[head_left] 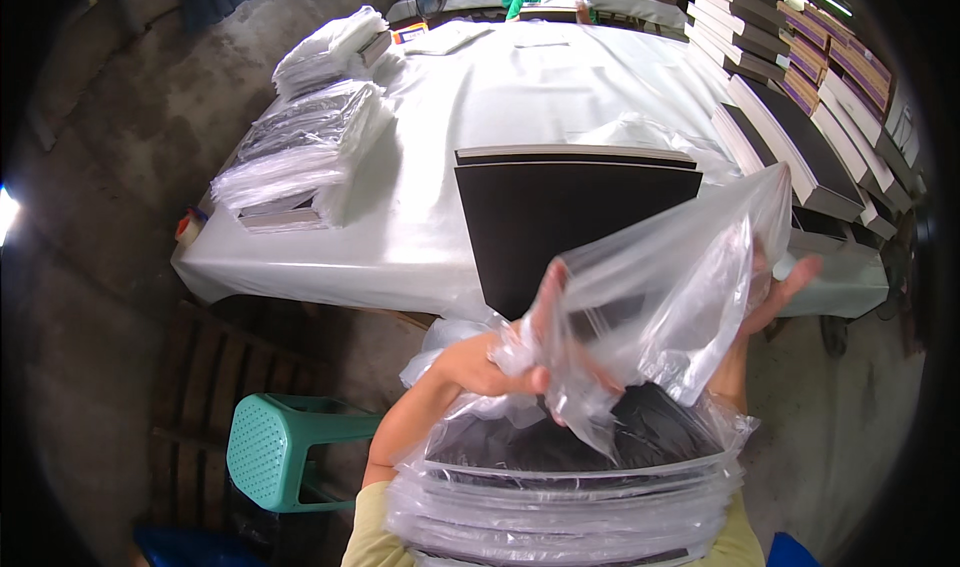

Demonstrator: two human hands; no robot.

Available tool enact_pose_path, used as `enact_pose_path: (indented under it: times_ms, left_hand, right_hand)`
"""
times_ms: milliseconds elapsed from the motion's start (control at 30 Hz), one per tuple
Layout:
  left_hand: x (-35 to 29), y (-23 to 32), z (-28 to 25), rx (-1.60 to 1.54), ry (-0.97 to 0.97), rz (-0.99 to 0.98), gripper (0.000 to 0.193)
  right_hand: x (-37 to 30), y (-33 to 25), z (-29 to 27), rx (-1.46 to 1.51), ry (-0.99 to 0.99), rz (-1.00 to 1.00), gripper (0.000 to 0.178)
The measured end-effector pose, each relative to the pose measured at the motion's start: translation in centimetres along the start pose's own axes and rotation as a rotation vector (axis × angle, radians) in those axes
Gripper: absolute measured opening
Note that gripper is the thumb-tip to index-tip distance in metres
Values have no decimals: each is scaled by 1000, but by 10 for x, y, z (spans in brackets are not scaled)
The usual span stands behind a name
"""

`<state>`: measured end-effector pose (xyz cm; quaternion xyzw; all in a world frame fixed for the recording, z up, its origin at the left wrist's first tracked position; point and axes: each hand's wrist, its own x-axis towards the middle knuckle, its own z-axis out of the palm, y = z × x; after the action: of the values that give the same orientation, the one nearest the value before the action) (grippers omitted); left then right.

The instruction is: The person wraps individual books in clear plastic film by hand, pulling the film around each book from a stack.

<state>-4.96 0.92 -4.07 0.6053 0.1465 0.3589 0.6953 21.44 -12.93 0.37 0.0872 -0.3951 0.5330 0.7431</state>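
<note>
A clear plastic bag (650, 287) is stretched between my two hands, above a stack of plastic-wrapped black flat items (560, 477) close to my body. My left hand (505, 362) is closed on the bag's near left part, with one finger pointing up under the film. At the bag's right side, my right hand (775, 282) has its thumb and fingers spread, partly covered by the film and blurred. Just beyond the bag, a black-covered, book-like block (560, 212) with pale edges sits at the table's near edge. Film hides its lower right part.
The white-covered table (440, 257) carries piles of plastic-wrapped items (300, 147) at left. Tall stacks of black-and-white books (790, 147) crowd the right side. A green stool (290, 447) stands at lower left. Across the table is another person (515, 2) in green.
</note>
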Motion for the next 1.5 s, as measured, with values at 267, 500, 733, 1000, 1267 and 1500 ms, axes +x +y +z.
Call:
enact_pose_path:
  times_ms: [267,500,733,1000,1267,1500]
  left_hand:
    - [-10,10,-14,-113,-210,-44,61]
    - [-2,79,-33,628,-342,0,51]
    - [59,36,-7,1062,567,581,62]
    - [55,12,-16,1287,497,970,43]
    - [16,20,-21,1243,472,1097,34]
    - [-11,81,-16,785,-70,319,24]
  right_hand:
    - [-4,12,-7,-70,-246,313,90]
    - [-21,-18,3,-1115,344,964,33]
    - [22,0,-4,-2170,496,-241,49]
    - [13,0,-15,-2365,416,-479,46]
    - [-12,2,8,-2482,114,-784,42]
    - [-22,3,34,-2487,120,-781,30]
